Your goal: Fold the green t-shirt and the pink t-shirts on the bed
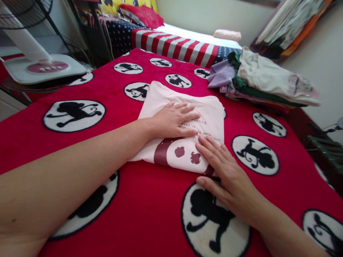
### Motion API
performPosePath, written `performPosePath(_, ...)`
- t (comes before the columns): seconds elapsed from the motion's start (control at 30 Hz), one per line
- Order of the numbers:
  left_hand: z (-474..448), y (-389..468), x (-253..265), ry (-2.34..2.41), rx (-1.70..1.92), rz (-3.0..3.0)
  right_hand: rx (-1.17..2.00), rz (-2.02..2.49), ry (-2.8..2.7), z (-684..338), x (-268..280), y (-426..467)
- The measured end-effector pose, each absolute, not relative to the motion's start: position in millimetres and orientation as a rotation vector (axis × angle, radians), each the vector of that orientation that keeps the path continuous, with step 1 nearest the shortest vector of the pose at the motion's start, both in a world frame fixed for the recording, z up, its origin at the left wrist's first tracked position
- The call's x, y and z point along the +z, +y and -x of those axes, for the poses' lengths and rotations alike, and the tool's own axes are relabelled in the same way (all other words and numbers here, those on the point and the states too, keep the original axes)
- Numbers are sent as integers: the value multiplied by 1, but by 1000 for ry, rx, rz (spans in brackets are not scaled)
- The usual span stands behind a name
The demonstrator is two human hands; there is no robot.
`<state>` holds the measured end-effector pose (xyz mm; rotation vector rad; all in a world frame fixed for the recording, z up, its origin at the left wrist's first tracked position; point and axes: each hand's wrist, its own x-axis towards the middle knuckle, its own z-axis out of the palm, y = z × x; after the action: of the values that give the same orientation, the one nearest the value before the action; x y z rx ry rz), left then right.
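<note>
A pale pink T-shirt [160, 96] lies folded into a rough rectangle on the red blanket [150, 207]. Printed lettering and a dark maroon design show on its upper face, upside down to me. My left hand [174, 121] rests flat across the middle of the shirt with its fingers stretched out. My right hand [225, 171] touches the shirt's near right corner with its fingertips, fingers extended and thumb apart over the blanket. Neither hand grips anything. Part of the lettering is hidden beneath my left hand.
A pile of folded clothes [268, 78] sits at the blanket's far right. On the left stands a fan with a white base [45, 67]. Behind is another bed with a striped cover [174, 44] and a red pillow [144, 16]. Clothes hang [292, 25] at the upper right.
</note>
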<state>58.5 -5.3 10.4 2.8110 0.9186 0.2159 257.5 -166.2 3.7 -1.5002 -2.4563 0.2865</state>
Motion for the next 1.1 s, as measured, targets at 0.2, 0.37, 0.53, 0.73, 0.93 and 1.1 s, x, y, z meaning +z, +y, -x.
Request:
performPosePath(0.2,-59,-6,10,913,224,-2826,305,1504,-2448,-257,4,-166)
performPosePath(0.37,-58,-6,11,910,223,-2818,311,1499,-2448,-257,4,-166)
performPosePath(0.53,-58,-5,10,902,235,-2813,307,1500,-2450,-257,4,-167)
performPosePath(0.73,-57,-5,10,890,239,-2815,312,1498,-2455,-257,5,-166)
performPosePath(0.93,-57,-6,11,899,228,-2803,307,1488,-2446,-256,6,-166)
performPosePath(1.1,-57,-6,11,886,234,-2811,314,1488,-2452,-257,5,-166)
